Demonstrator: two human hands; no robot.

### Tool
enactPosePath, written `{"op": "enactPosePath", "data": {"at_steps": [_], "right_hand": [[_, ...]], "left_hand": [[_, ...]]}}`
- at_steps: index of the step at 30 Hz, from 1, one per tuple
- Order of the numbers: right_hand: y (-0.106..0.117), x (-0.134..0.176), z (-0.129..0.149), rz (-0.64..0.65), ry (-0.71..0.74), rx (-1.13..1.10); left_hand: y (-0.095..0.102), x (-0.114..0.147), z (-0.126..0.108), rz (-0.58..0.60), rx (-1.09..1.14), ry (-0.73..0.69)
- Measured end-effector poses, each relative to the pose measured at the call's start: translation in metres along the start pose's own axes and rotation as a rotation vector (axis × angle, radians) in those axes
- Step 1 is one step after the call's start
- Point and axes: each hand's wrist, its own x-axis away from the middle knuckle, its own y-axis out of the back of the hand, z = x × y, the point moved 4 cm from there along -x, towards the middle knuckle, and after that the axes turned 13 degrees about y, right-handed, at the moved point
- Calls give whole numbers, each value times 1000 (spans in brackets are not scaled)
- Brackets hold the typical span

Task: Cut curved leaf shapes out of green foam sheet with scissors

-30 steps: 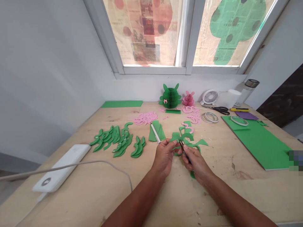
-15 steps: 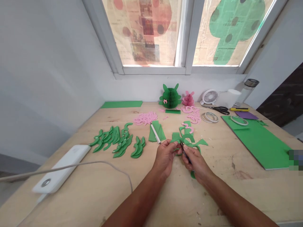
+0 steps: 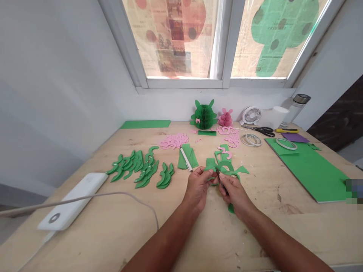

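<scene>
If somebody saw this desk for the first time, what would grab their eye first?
Probably the pleated green figure below the window, beside a smaller pink one. Nearer, the left hand pinches a green paper piece and the right hand holds dark scissors. Curved green cutouts lie in piles left of the hands.

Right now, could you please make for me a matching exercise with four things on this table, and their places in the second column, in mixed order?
Things:
1. Dark-bladed scissors
2. White pen
3. Yellow cutter
4. Pink paper figure

Places:
A. Just behind the purple sheet
B. In the right hand
C. Beside the green paper figure
D. Lying on green paper strips

Pairs: 1-B, 2-D, 3-A, 4-C
</scene>
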Motion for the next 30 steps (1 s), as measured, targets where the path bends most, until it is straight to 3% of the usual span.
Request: {"op": "enactPosePath", "data": {"at_steps": [30], "right_hand": [[3, -1, -3, 11, 55, 82]], "left_hand": [[1, 0, 0, -21, -19, -22]]}}
